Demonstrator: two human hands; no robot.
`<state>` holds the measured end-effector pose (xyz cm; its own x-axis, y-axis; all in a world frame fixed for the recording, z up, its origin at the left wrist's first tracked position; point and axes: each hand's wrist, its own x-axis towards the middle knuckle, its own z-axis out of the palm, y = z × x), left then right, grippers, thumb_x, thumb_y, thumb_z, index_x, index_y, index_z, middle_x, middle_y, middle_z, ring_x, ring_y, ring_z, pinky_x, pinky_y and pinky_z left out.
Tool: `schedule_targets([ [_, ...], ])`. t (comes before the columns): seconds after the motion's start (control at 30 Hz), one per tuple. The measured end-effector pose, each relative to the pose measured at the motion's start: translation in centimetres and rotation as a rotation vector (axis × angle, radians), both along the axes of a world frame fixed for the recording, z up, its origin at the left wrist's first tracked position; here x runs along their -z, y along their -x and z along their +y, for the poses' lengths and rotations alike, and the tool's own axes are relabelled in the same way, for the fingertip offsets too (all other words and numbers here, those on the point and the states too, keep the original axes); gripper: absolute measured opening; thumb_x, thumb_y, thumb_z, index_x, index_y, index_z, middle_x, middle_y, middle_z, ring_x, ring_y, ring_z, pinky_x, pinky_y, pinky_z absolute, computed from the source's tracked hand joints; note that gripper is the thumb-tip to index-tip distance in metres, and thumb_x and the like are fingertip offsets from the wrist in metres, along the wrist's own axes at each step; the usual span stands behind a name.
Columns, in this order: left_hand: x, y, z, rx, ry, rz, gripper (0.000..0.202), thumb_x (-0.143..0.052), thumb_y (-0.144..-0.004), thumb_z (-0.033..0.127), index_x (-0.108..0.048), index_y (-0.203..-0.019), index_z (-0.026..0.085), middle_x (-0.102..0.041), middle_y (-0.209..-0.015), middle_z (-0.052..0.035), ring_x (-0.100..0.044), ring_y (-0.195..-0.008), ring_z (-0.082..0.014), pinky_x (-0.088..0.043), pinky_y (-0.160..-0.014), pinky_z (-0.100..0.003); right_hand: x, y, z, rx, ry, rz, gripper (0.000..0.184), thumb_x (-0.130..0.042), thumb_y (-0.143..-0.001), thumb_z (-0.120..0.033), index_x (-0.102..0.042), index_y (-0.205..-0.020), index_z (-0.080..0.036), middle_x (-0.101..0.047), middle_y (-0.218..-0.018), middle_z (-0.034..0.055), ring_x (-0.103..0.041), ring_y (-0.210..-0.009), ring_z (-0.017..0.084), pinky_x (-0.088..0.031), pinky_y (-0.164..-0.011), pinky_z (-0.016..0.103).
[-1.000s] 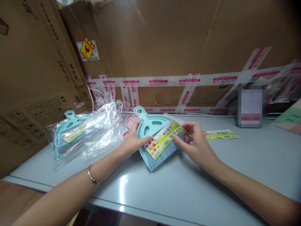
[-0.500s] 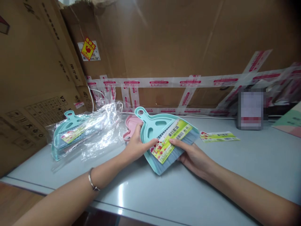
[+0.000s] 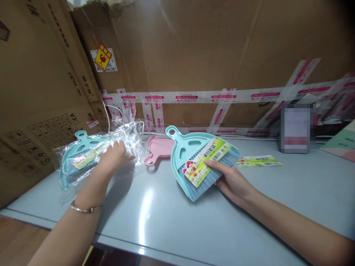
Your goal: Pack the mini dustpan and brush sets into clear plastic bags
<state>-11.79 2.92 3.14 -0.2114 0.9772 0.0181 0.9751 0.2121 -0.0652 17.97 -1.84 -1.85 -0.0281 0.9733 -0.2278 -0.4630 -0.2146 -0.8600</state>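
My right hand (image 3: 235,181) pinches the wide edge of a mint-green dustpan (image 3: 191,137), thumb on the printed paper label (image 3: 205,162). A brush with grey-blue bristles (image 3: 224,157) is nested in the dustpan, under that label. The set is tilted above the table, its looped handle pointing away to the left. Over on the left, my left hand (image 3: 113,157) is at the crumpled clear plastic bags (image 3: 129,138), thumb stretched apart and fingers bent downward; whether the fingertips touch the plastic is hidden. Beneath the plastic lies another mint-green dustpan (image 3: 66,159) with a brush and label.
A pink dustpan (image 3: 161,147) lies behind the held set. To the right are a loose label (image 3: 260,161), an upright device with a blurred screen (image 3: 295,127) and a coloured sheet (image 3: 342,142). Taped cardboard (image 3: 180,48) walls the back of the grey table (image 3: 166,221); white cables run along it.
My left hand has let go of the dustpan and moved left to the plastic bags. The dustpan set has shifted slightly right in my right hand, uncovering more of the pink dustpan.
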Motion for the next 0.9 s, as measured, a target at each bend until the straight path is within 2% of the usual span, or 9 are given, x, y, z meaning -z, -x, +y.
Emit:
schedule_targets([
  [0.07, 0.0, 0.5, 0.1, 0.04, 0.073, 0.059, 0.05, -0.048, -0.078, 0.034, -0.046, -0.122, 0.011, -0.053, -0.122, -0.0227, -0.052, -0.109, -0.0385, -0.047, -0.078, -0.046, 0.0, -0.1, 0.1, 0.006, 0.004, 0.002, 0.05, -0.072, -0.07, -0.02, -0.055, -0.116, -0.027, -0.069, -0.103, 0.0017, -0.067, -0.088, 0.022, -0.058, -0.067, 0.033],
  [0.13, 0.1, 0.7, 0.2, 0.06, 0.042, 0.115, 0.042, -0.044, -0.076, 0.022, -0.049, -0.117, 0.012, -0.059, -0.111, -0.0199, -0.058, -0.1, -0.0351, -0.047, -0.071, -0.04, 0.0, -0.1, 0.1, 0.006, 0.001, 0.004, 0.05, -0.072, -0.07, -0.019, -0.055, -0.117, -0.027, -0.069, -0.103, 0.0015, -0.067, -0.088, 0.022, -0.058, -0.068, 0.033],
  [0.33, 0.4, 1.6, 1.0, 0.019, -0.139, 0.129, 0.044, -0.036, -0.075, 0.009, -0.053, -0.115, 0.014, -0.063, -0.104, -0.0182, -0.061, -0.094, -0.0316, -0.046, -0.067, -0.036, -0.2, -0.1, -0.1, 0.023, -0.006, 0.002, 0.049, -0.071, -0.07, -0.018, -0.056, -0.116, -0.026, -0.07, -0.102, 0.0015, -0.067, -0.088, 0.021, -0.059, -0.07, 0.033],
  [0.43, 0.7, 1.4, 1.4, 0.1, -0.211, 0.071, 0.045, -0.034, -0.08, 0.014, -0.05, -0.122, 0.013, -0.06, -0.111, -0.0189, -0.057, -0.101, -0.0322, -0.046, -0.078, -0.04, -0.2, -0.1, -0.1, 0.012, -0.023, -0.002, 0.051, -0.071, -0.07, -0.019, -0.055, -0.118, -0.027, -0.069, -0.103, 0.0012, -0.067, -0.089, 0.021, -0.059, -0.071, 0.033],
  [0.5, 1.1, 0.7, 1.4, 0.215, -0.229, 0.009, 0.05, -0.037, -0.085, 0.029, -0.042, -0.131, 0.014, -0.052, -0.123, -0.0196, -0.051, -0.112, -0.0342, -0.042, -0.089, -0.046, -0.2, -0.2, 0.0, 0.002, -0.045, -0.007, 0.052, -0.071, -0.07, -0.02, -0.055, -0.119, -0.028, -0.069, -0.104, 0.0009, -0.067, -0.09, 0.021, -0.059, -0.072, 0.034],
  [0.57, 1.7, -0.4, 1.2, 0.37, -0.19, -0.048, 0.062, -0.041, -0.084, 0.049, -0.033, -0.138, 0.021, -0.039, -0.139, -0.017, -0.039, -0.125, -0.0363, -0.031, -0.099, -0.055, -0.2, -0.2, 0.0, 0.0, -0.056, -0.024, 0.051, -0.071, -0.071, -0.021, -0.055, -0.119, -0.028, -0.07, -0.103, 0.001, -0.067, -0.089, 0.022, -0.059, -0.071, 0.034],
  [0.63, 2.2, -1.5, 1.0, 0.477, -0.128, -0.066, 0.064, -0.04, -0.081, 0.059, -0.035, -0.137, 0.03, -0.028, -0.147, -0.0125, -0.027, -0.133, -0.0367, -0.019, -0.103, -0.062, -0.2, -0.3, 0.1, 0.004, -0.055, -0.048, 0.049, -0.07, -0.071, -0.021, -0.055, -0.118, -0.028, -0.07, -0.102, 0.0013, -0.068, -0.088, 0.022, -0.059, -0.069, 0.034],
  [0.77, 2.3, -2.2, 0.8, 0.433, -0.092, -0.041, 0.048, -0.036, -0.085, 0.052, -0.054, -0.118, 0.022, -0.033, -0.144, -0.0153, -0.029, -0.132, -0.0346, -0.02, -0.104, -0.059, -0.2, -0.3, 0.1, 0.014, -0.039, -0.061, 0.05, -0.07, -0.07, -0.021, -0.056, -0.118, -0.027, -0.071, -0.099, 0.0012, -0.068, -0.085, 0.022, -0.058, -0.066, 0.032],
  [0.9, 1.2, -0.9, 1.1, 0.331, -0.13, -0.097, 0.05, -0.031, -0.086, 0.052, -0.053, -0.114, 0.018, -0.04, -0.138, -0.016, -0.04, -0.125, -0.0329, -0.026, -0.101, -0.056, -0.3, -0.3, 0.1, 0.018, -0.004, -0.038, 0.051, -0.071, -0.069, -0.019, -0.056, -0.117, -0.026, -0.07, -0.099, 0.0021, -0.068, -0.084, 0.021, -0.058, -0.064, 0.031],
])
